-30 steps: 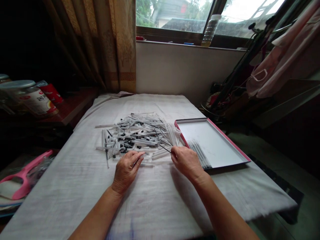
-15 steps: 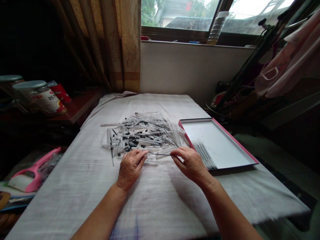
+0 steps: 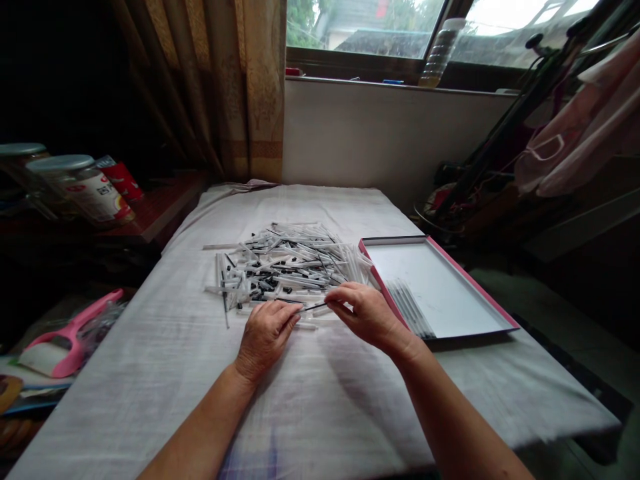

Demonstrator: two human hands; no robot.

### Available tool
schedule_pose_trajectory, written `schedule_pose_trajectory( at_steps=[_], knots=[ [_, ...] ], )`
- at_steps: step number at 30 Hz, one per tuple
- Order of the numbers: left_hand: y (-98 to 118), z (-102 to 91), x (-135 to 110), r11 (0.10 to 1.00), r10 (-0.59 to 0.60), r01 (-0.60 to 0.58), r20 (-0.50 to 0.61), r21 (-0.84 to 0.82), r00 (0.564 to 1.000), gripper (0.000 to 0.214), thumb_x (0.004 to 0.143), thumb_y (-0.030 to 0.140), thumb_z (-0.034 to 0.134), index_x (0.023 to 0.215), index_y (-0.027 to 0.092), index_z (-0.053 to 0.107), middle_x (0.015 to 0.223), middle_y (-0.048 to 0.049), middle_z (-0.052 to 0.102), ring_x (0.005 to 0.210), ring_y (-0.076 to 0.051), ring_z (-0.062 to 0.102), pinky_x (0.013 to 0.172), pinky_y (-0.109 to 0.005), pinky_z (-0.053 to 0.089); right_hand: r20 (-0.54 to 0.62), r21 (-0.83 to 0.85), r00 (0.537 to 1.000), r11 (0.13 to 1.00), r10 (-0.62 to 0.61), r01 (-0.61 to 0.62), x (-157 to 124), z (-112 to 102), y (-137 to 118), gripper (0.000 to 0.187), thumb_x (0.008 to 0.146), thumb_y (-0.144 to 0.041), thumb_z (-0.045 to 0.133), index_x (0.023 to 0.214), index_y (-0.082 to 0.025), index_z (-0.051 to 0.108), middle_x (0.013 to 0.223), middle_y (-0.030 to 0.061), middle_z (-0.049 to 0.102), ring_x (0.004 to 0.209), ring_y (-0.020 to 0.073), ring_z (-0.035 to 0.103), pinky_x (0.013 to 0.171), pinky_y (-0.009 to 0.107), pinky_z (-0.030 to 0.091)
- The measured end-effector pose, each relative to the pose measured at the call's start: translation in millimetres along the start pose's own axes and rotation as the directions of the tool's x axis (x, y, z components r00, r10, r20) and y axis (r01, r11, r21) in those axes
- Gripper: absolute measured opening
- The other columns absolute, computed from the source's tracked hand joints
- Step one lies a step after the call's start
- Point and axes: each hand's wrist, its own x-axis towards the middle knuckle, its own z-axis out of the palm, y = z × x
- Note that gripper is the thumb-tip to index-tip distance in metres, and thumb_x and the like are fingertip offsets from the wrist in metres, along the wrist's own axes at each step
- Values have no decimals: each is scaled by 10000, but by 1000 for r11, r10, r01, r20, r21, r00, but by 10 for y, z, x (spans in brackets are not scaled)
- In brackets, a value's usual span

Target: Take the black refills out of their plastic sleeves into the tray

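Left hand [image 3: 265, 335]: pinching dark rod [image 3: 315, 307], left end
Right hand [image 3: 367, 316]: pinching right end
Tube pile [image 3: 295, 267]: left of tray [image 3: 450, 280]

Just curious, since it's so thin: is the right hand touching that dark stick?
Touching. The head view shows the dark stick with one end pinched in the right hand.

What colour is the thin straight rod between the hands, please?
Black; the thin rod shows best in the head view.

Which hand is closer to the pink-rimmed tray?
Right. The right hand is beside the tray's left edge; the left hand is farther left, at the near edge of the pile.
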Motion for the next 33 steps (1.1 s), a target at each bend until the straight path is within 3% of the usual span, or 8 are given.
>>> schedule_pose_trajectory(
  at_steps=[3,6,9,12,15,17,23,33],
  knots=[
    [-10,-2,-1,1000,-12,12,-30,-18,999,255,974,307,479,1118,219,670,965,-57,740,862,-199,670,776,-333,491,-11,102,999,994,-34,35,104,29,-48,123,887,-234,605,944,-207,711,918,43,722,822,152,649,743,249,474],
    [-45,-1,-2,997,-61,54,-132,-57,989,269,983,314,454,1122,208,658,990,-70,743,883,-199,687,796,-324,520,-175,265,985,963,4,43,236,31,-43,304,901,-292,566,1179,-192,636,1097,85,693,892,159,652,746,256,498],
    [-81,-8,1,986,-139,112,-251,-121,958,256,983,320,454,1103,195,642,940,-67,746,871,-195,702,806,-316,543,-276,263,956,964,97,-22,380,83,-6,286,931,-302,495,1119,-178,672,1053,89,697,895,161,652,748,252,495],
    [-94,-29,9,970,-219,174,-292,-172,931,229,980,320,465,1083,186,619,913,-62,744,849,-189,708,791,-305,554,-101,45,988,992,120,-116,499,246,-8,230,915,-299,533,929,-209,744,927,52,718,836,160,658,749,250,470],
    [-98,-58,20,962,-251,200,-318,-187,914,211,975,313,473,1069,189,614,942,-68,737,870,-189,705,788,-299,556,92,-198,982,969,165,-145,586,446,-74,238,915,-336,538,930,-261,763,951,40,730,834,168,673,709,247,458],
    [-109,-78,30,968,-235,188,-342,-166,910,200,969,303,482,1063,195,621,956,-68,728,880,-187,697,793,-296,552,153,-312,972,942,179,-124,642,542,-136,272,931,-347,505,937,-272,766,967,51,732,860,179,682,699,249,460],
    [-151,-91,47,986,-155,124,-310,-115,938,173,950,265,531,1065,209,647,910,-49,709,819,-161,678,757,-270,541,216,-426,951,897,222,-113,818,649,-270,306,898,-412,549,913,-203,772,975,116,735,923,237,694,741,286,495],
    [-159,-58,21,995,-101,102,-236,-5,967,245,951,236,527,1148,218,672,937,-61,713,842,-179,662,764,-301,527,267,-426,939,900,217,-87,900,684,-309,247,878,-225,538,950,-160,765,994,160,744,948,263,703,750,303,511]
  ],
)
